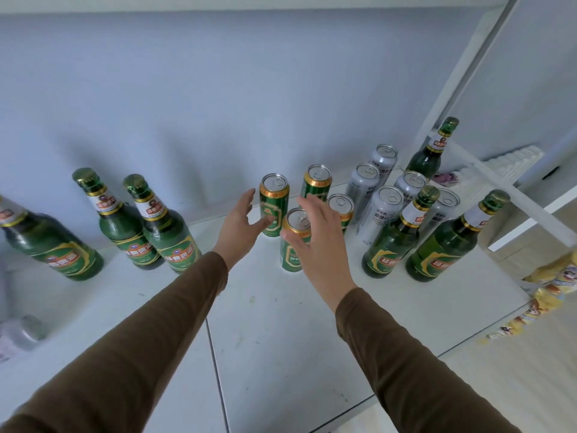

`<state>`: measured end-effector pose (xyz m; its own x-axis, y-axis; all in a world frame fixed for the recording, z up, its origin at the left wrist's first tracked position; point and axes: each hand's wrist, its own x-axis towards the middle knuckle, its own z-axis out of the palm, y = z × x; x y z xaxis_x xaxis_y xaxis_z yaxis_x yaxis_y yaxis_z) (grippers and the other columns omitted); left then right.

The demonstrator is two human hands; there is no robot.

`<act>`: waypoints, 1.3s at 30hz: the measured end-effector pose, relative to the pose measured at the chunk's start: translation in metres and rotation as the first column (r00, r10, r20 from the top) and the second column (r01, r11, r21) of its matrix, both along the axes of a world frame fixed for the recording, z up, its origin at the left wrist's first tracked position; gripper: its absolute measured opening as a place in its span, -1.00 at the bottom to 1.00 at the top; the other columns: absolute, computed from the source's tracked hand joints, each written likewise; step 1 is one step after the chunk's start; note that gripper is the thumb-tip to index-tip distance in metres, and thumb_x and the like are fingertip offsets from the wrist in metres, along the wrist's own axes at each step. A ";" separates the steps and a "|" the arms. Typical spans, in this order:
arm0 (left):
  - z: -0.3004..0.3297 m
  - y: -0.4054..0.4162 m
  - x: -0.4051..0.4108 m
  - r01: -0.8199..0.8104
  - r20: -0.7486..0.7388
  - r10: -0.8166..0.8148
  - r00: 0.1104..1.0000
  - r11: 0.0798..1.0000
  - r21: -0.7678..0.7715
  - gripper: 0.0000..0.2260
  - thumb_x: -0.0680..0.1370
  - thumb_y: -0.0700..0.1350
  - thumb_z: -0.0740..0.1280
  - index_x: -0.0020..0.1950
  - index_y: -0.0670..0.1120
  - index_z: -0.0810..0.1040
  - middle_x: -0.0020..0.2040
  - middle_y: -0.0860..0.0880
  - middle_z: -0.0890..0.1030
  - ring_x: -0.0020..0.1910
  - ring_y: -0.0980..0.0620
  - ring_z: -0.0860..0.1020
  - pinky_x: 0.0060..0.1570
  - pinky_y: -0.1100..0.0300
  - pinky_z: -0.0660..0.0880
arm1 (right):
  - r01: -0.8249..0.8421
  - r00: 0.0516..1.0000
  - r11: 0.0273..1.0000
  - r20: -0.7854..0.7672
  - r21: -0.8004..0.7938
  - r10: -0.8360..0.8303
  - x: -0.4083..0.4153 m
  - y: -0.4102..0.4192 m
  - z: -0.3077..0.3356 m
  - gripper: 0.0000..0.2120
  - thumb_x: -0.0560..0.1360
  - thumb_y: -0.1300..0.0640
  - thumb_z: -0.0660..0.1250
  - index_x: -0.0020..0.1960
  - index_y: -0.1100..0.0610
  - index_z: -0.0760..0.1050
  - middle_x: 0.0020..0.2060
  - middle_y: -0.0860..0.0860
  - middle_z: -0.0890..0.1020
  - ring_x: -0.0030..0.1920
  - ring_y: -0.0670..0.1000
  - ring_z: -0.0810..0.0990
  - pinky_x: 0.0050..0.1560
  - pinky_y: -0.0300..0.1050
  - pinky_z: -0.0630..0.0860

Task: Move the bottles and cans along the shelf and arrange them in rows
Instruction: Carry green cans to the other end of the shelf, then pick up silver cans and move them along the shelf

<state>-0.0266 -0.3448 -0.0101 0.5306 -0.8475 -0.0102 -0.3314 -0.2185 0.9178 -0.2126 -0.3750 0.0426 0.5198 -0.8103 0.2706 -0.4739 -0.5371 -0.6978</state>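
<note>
White shelf [281, 323] against blue wall | green cans [274, 210] centre, silver cans [379, 210] and bottles [387, 242] right, more bottles left | left hand [240, 226] and right hand [318, 242] spread, reaching at green cans, gripping nothing

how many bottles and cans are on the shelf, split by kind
green glass bottles: 6
green cans: 4
silver cans: 6
total: 16
Neither the left hand nor the right hand holds one.
</note>
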 end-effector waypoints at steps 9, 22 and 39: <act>0.015 0.103 -0.017 -0.093 0.064 0.098 0.993 0.993 -0.072 -0.56 0.57 -0.04 0.43 0.43 -0.01 0.44 0.35 0.06 0.53 0.39 0.14 0.45 0.39 0.14 0.39 | -0.207 0.959 0.972 0.172 -0.111 0.224 0.040 0.044 0.012 -0.56 0.58 0.09 0.38 0.43 0.09 0.41 0.41 0.00 0.43 0.45 0.00 0.36 0.41 -0.18 0.32; 0.015 0.246 0.015 -0.418 0.147 0.414 0.898 0.908 -0.002 -0.59 0.57 -0.03 0.43 0.40 0.03 0.47 0.34 0.09 0.56 0.36 0.13 0.47 0.37 0.14 0.40 | -0.440 0.891 0.898 0.125 0.001 0.437 0.098 0.124 -0.021 -0.54 0.55 0.12 0.42 0.42 0.09 0.42 0.31 -0.01 0.50 0.30 0.02 0.41 0.19 -0.57 0.19; -0.011 0.403 0.124 -0.448 0.094 0.446 0.890 0.894 -0.004 -0.64 0.55 0.03 0.44 0.33 0.08 0.51 0.25 0.13 0.59 0.25 0.13 0.54 0.34 0.04 0.46 | -0.440 0.895 0.879 0.006 0.185 0.447 0.192 0.260 -0.055 -0.50 0.58 -0.01 0.37 0.47 0.05 0.36 0.33 -0.01 0.49 0.35 0.02 0.44 0.35 -0.02 0.43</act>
